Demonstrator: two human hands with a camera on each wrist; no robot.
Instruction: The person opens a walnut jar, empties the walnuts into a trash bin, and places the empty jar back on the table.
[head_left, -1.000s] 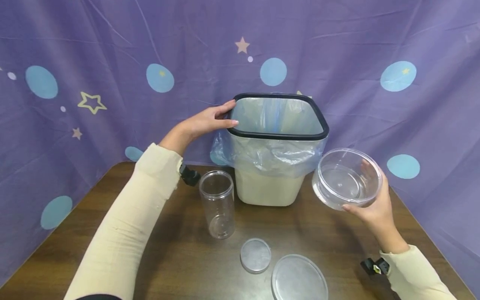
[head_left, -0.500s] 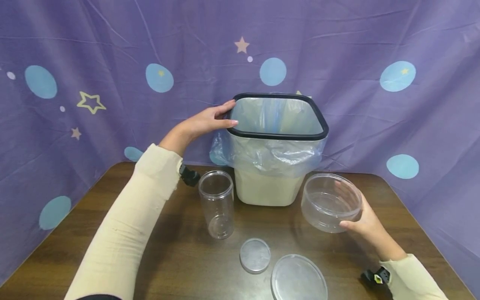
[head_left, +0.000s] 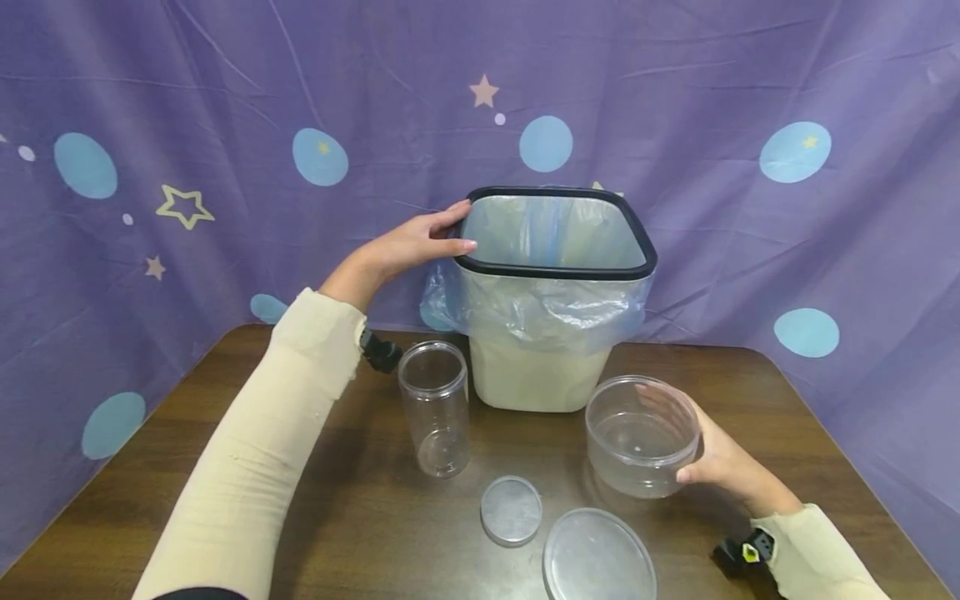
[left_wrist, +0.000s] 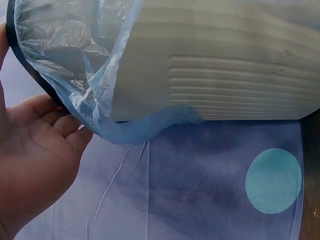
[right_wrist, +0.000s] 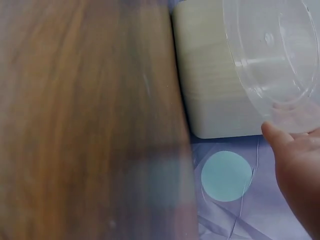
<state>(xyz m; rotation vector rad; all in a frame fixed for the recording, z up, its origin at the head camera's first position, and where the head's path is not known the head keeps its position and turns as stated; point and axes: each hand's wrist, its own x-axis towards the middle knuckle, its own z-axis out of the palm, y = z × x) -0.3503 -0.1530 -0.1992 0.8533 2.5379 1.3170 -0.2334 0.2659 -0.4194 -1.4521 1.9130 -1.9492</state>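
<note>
A pale trash bin (head_left: 540, 379) with a black rim stands at the back, lined with a bluish plastic bag (head_left: 540, 312). My left hand (head_left: 408, 242) grips the left side of that rim, thumb over the top edge; in the left wrist view its fingers curl under the rim (left_wrist: 37, 75) beside the hanging bag. To the right of the bin, my right hand (head_left: 720, 458) holds a wide, clear plastic jar (head_left: 626, 479) by its right side, low over the table. The jar has no lid on and looks empty. The right wrist view shows the thumb (right_wrist: 275, 134) against its wall.
A tall clear plastic jar (head_left: 438, 425) stands upright left of the bin's base. Two round grey lids lie in front: a small lid (head_left: 512, 510) and a larger lid (head_left: 598, 557). Behind the brown wooden table (head_left: 360, 533) hangs a purple patterned curtain (head_left: 675, 75).
My right hand has brought the wide jar down and to the left, from beside the bin's upper right to close over the table. My left hand stays on the rim.
</note>
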